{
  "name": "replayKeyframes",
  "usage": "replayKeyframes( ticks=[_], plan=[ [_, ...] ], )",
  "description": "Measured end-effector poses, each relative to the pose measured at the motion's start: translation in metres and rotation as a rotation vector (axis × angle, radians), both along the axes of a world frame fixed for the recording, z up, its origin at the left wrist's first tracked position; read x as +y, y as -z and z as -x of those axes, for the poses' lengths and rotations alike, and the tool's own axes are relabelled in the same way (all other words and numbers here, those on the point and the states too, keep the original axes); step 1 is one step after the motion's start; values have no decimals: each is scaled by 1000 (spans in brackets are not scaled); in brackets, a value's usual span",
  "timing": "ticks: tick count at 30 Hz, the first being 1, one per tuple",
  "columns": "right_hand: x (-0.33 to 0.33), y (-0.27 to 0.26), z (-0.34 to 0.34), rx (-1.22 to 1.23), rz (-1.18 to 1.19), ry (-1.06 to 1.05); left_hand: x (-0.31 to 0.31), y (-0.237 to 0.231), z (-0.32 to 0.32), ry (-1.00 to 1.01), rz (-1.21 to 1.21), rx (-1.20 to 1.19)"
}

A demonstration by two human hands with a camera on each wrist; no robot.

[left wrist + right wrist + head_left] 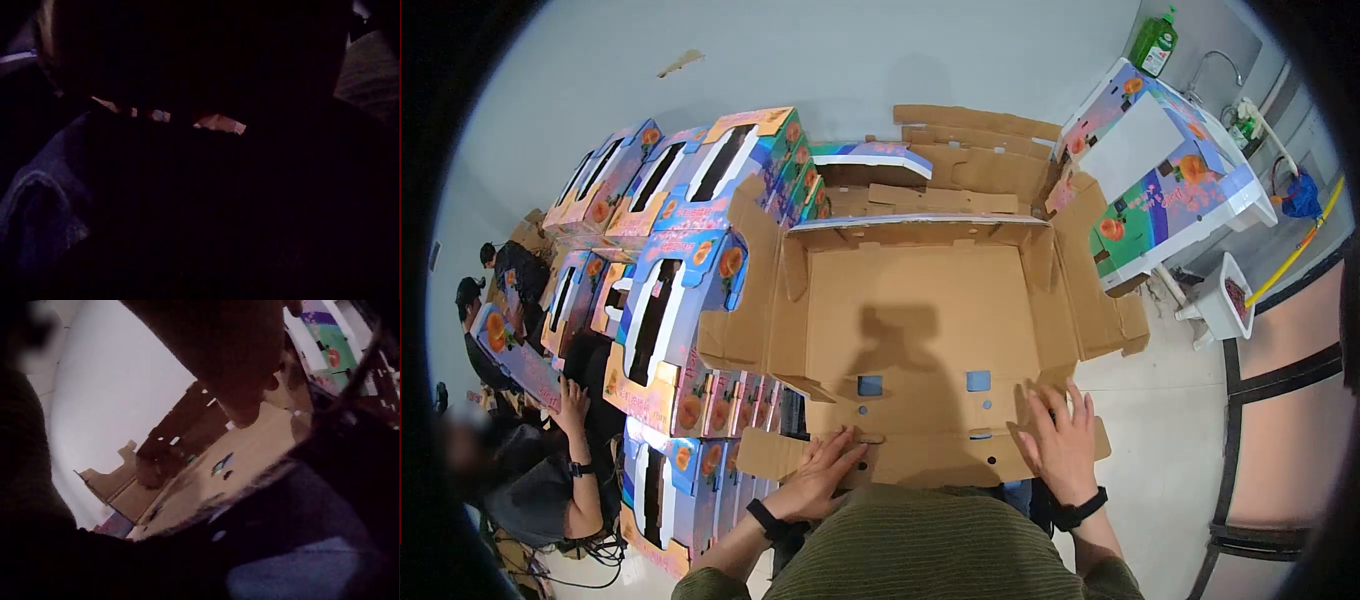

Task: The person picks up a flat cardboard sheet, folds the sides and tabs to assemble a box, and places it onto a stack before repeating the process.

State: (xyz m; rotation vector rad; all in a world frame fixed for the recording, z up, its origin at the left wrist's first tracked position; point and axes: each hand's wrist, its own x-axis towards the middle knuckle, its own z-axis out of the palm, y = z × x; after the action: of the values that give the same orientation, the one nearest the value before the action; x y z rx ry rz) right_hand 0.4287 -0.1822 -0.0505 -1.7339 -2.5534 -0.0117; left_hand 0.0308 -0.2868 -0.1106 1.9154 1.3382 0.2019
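A partly folded cardboard box [920,300] lies in front of me, its plain brown inside facing up. Its back and side walls stand raised, while the near flap [920,455] with small holes and slots spreads toward my body. My left hand [825,475] rests on the left part of that flap, fingers extended. On the right, my right hand [1062,440] lies on the box's near right corner with fingers spread. The right wrist view shows the brown cardboard [262,434] under the right hand's fingers. The left wrist view is almost black.
Stacks of printed peach cartons [690,300] with handle slots stand left. Behind the box lean more cardboard pieces [970,165]. At right, a printed carton sheet [1160,180] lies by a sink with a green soap bottle [1154,42]. Other people [540,470] work at far left.
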Motion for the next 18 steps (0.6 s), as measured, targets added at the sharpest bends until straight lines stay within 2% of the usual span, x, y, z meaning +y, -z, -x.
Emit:
replayKeyframes(
  ticks=[2,4,10,13,16,18],
  plan=[
    [-7,18,-11,13,-4,124,2,-3,-1,-12,-9,-12],
    [-11,37,-23,-4,-31,131,6,-15,-5,-11,-37,11],
    [-13,62,-27,70,-86,113,33,-63,-19,239,-381,281],
    [-14,74,-29,107,-97,101,56,-74,-18,117,-491,507],
    [-13,78,-30,117,-94,109,70,-72,-7,24,-793,954],
    [-13,76,-28,126,-83,125,64,-74,-12,-200,-681,828]
  ],
)
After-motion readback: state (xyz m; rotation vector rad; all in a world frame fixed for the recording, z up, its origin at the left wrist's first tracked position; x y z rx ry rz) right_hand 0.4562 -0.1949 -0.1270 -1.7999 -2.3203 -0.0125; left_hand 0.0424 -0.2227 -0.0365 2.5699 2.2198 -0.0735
